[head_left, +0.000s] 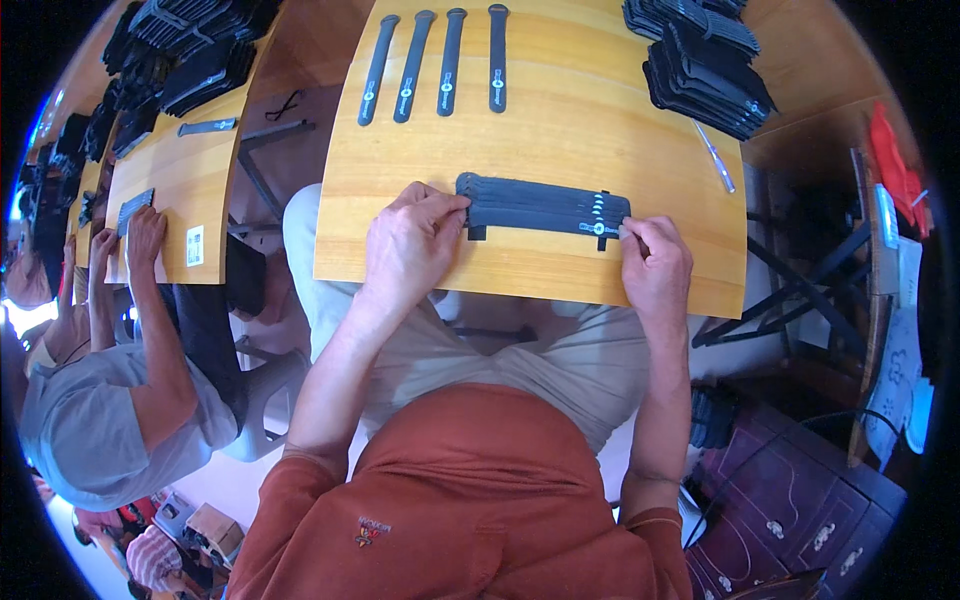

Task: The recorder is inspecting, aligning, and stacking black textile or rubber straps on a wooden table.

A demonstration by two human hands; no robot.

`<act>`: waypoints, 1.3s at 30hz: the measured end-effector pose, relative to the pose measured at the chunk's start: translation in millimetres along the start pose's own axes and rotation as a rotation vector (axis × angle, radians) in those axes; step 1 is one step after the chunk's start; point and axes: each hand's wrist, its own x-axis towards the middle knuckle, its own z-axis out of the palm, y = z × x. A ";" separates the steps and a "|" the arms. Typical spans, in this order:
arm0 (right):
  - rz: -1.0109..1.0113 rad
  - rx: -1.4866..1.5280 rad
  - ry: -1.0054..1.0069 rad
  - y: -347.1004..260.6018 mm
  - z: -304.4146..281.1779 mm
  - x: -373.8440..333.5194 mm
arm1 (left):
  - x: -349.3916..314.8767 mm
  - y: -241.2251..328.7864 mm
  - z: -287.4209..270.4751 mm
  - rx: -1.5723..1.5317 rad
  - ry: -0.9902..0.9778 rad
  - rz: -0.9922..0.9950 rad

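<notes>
On the wooden table in front of me lies a fanned stack of black straps, each overlapping the one below and bearing a pale printed mark near the right end. My left hand pinches the stack's left end between thumb and fingers. At the other end, the thumb and fingers of my right hand close on the right corner. Two short dark tabs stick out from under the stack's near edge. Farther back, several single black straps with rounded ends lie lengthwise, spaced apart.
Bundled black straps are piled at the far right, with a slim clear-handled tool near them. To the left, a co-worker's hands handle a dark piece at another table, which bears more black bundles.
</notes>
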 end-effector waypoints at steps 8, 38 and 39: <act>-0.034 -0.146 -0.039 -6.9 -3.6 1.3 | -5.3 0.1 0.1 0.115 0.003 0.113; -0.263 -0.348 -0.128 -18.5 16.9 -38.7 | -10.5 0.7 10.8 0.260 0.107 0.195; -0.253 -0.340 -0.128 -19.5 15.0 -39.1 | -10.9 0.6 10.0 0.266 0.117 0.193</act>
